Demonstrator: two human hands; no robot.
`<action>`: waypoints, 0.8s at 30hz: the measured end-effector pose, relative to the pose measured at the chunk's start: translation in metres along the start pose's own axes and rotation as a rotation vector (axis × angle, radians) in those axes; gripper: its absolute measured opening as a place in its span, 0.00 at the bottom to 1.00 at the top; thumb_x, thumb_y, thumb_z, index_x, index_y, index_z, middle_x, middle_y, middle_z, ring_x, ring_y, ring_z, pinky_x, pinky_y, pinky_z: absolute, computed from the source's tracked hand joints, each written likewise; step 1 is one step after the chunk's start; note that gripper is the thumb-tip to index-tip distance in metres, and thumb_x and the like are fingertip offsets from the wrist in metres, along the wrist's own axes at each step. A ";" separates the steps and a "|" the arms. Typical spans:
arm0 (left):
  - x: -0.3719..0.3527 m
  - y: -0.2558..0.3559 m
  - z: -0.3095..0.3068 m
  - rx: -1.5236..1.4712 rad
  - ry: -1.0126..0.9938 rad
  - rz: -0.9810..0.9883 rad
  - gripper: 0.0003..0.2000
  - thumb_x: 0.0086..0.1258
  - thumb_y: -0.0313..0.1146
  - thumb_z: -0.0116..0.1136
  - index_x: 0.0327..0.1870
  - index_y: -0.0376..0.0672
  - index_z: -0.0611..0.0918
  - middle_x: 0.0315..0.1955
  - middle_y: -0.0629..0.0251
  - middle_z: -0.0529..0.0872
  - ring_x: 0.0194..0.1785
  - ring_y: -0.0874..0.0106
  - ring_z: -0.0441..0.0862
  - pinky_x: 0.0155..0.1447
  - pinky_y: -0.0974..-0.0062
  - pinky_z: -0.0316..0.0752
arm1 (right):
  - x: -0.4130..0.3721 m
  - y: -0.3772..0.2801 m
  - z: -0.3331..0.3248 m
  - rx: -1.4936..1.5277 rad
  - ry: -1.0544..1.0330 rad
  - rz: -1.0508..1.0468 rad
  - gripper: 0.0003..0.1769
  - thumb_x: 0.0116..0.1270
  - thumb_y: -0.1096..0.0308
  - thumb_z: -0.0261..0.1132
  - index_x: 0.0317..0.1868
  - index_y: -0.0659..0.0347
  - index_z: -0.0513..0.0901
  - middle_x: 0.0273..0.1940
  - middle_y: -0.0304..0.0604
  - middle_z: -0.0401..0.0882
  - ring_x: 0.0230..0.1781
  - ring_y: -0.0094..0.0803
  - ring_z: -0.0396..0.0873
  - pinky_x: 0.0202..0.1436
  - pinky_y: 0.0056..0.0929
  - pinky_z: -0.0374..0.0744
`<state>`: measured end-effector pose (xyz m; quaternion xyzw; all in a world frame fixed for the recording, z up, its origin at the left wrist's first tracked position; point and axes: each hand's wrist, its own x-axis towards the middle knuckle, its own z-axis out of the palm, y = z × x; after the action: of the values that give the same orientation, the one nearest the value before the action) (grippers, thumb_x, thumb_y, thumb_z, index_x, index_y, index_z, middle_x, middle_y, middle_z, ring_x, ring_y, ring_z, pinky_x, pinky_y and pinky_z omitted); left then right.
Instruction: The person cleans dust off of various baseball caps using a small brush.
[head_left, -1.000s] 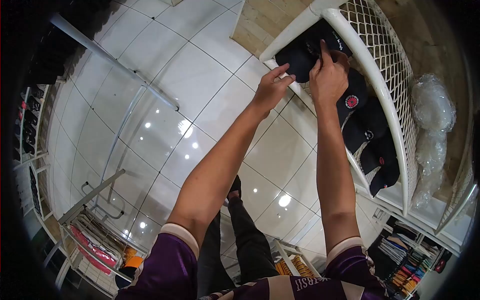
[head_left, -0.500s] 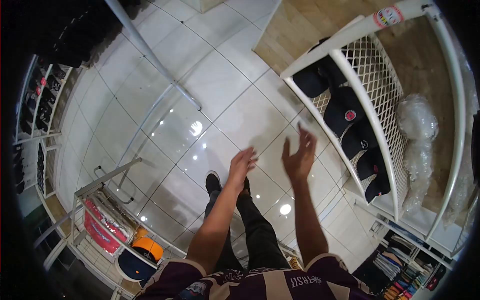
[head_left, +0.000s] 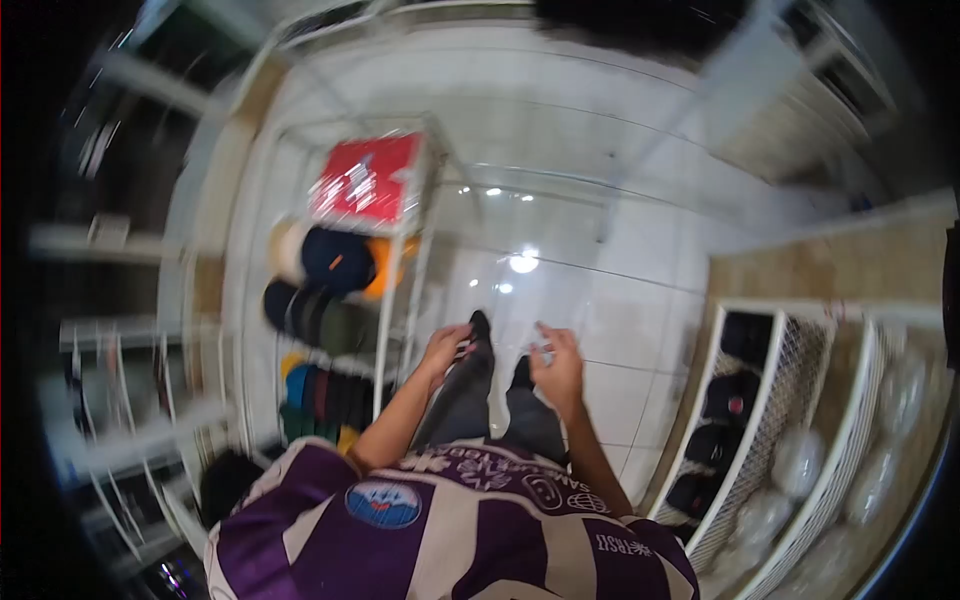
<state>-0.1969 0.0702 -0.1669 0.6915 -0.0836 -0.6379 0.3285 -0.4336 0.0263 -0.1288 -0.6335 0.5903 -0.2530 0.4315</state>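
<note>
My left hand (head_left: pixel 447 350) is held over the floor in front of me, its fingers loosely bent and apart, with nothing in them. It is nearest to the white rack (head_left: pixel 396 320) of caps on my left and does not touch it. To its right, my right hand (head_left: pixel 557 362) hangs in the air with its fingers spread and no object in them. On the left rack are a navy cap (head_left: pixel 336 261), an orange cap (head_left: pixel 385 268) and several others in rows. A red plastic-wrapped package (head_left: pixel 365 178) lies at the rack's far end. Motion blurs part of the view.
At the right stands a white mesh rack (head_left: pixel 765 420) with black caps (head_left: pixel 713 448) and clear plastic-wrapped bundles (head_left: pixel 797 462). White floor tiles (head_left: pixel 640 320) stretch ahead. Blurred white shelving (head_left: pixel 140 430) is on the far left.
My view has turned left, so the cap rack and red package sit closer and more central. Both hands are nearer my body and remain without anything in them.
</note>
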 end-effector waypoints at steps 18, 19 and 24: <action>-0.064 -0.088 -0.208 -0.110 0.602 0.323 0.20 0.75 0.41 0.60 0.61 0.38 0.81 0.52 0.54 0.88 0.52 0.63 0.87 0.54 0.65 0.80 | 0.022 -0.143 0.253 -0.118 -0.765 -0.336 0.18 0.65 0.71 0.70 0.56 0.60 0.87 0.43 0.48 0.86 0.35 0.35 0.86 0.42 0.32 0.84; -0.054 -0.087 -0.221 -0.043 0.645 0.316 0.20 0.74 0.39 0.60 0.61 0.38 0.81 0.53 0.51 0.87 0.52 0.60 0.87 0.56 0.62 0.81 | 0.028 -0.144 0.274 -0.125 -0.785 -0.343 0.18 0.66 0.71 0.70 0.57 0.60 0.87 0.44 0.47 0.87 0.35 0.33 0.87 0.42 0.30 0.84; -0.011 -0.062 -0.271 0.281 0.739 0.196 0.21 0.70 0.34 0.63 0.63 0.41 0.80 0.52 0.52 0.85 0.54 0.54 0.84 0.60 0.60 0.79 | 0.043 -0.138 0.365 -0.206 -0.839 -0.245 0.18 0.66 0.70 0.69 0.56 0.59 0.88 0.42 0.45 0.88 0.35 0.32 0.87 0.42 0.29 0.83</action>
<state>0.0361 0.2182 -0.2005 0.9011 -0.1119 -0.2943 0.2982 -0.0500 0.0658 -0.2025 -0.7862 0.3070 0.0369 0.5350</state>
